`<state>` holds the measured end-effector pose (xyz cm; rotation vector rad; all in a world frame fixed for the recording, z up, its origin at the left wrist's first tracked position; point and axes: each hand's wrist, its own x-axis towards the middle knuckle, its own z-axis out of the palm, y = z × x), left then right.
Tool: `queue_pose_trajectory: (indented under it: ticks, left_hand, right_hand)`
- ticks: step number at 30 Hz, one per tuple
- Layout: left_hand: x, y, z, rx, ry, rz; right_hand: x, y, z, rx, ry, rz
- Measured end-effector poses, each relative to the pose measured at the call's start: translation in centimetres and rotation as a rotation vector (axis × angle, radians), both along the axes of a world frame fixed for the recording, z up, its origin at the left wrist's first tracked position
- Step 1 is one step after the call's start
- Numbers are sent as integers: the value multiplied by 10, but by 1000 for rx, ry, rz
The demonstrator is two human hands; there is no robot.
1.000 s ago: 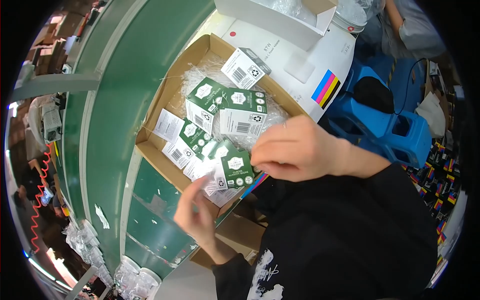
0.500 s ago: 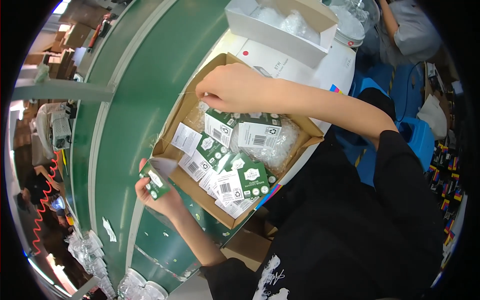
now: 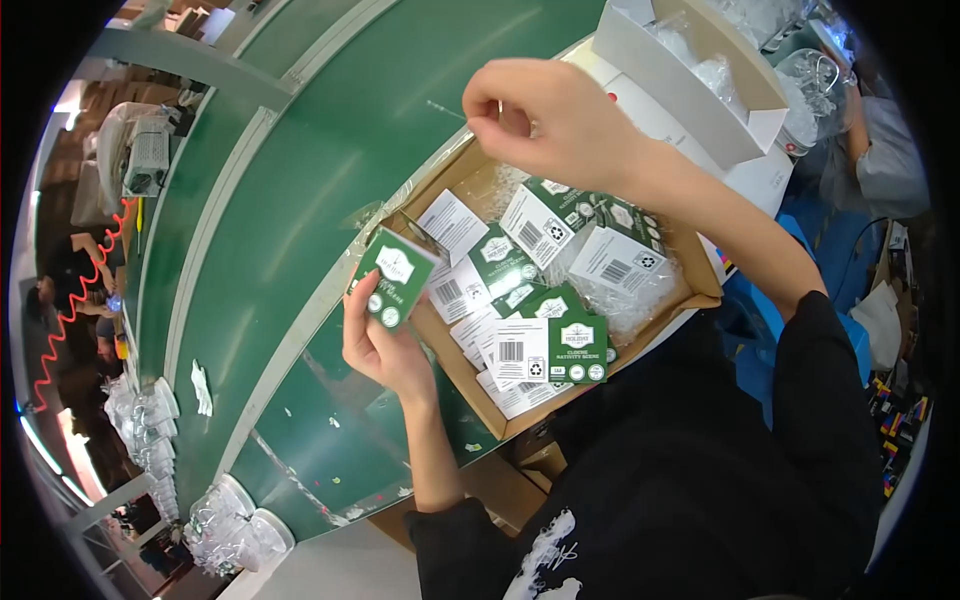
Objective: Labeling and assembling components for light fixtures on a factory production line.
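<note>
I have the left hand [image 3: 388, 345] raised at the centre left of the frame, its forearm coming up from the lower edge. It grips a green card [image 3: 400, 275] tilted, printed face toward me, with a digit pressed on that face. The card sits just beside the left wall of the cardboard tray [image 3: 455, 385]. The right hand [image 3: 555, 110] arches at the upper centre, fingers curled toward the thumb; whether anything is pinched there, I can't tell. Its forearm slants in from the right, passing over the tray.

For edges, I read the tray's rim running diagonally through mid-frame, around more green-and-white cards [image 3: 578, 350] and clear plastic [image 3: 620, 300]. A white box [image 3: 690, 95] crowds the right arm at the upper right. To the left, I have a broad sweep of green table [image 3: 330, 190].
</note>
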<state>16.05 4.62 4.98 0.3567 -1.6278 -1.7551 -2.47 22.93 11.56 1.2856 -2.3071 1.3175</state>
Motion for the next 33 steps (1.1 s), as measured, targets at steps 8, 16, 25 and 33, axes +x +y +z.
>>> queue_pose_trajectory:
  ticks: [8, 16, 25, 33]
  left_hand:
    - [12, 36, 53, -265, -11, -217]
    - [3, 57, 80, -460, 139, -414]
    - [3, 68, 74, -342, -2, -556]
    - [2, 68, 78, -279, -35, -412]
  right_hand:
    - [69, 64, 75, -148, -293, 336]
    - [122, 98, 48, -250, -763, 242]
    - [135, 93, 29, -368, -833, 220]
    - [130, 78, 23, -372, -747, 216]
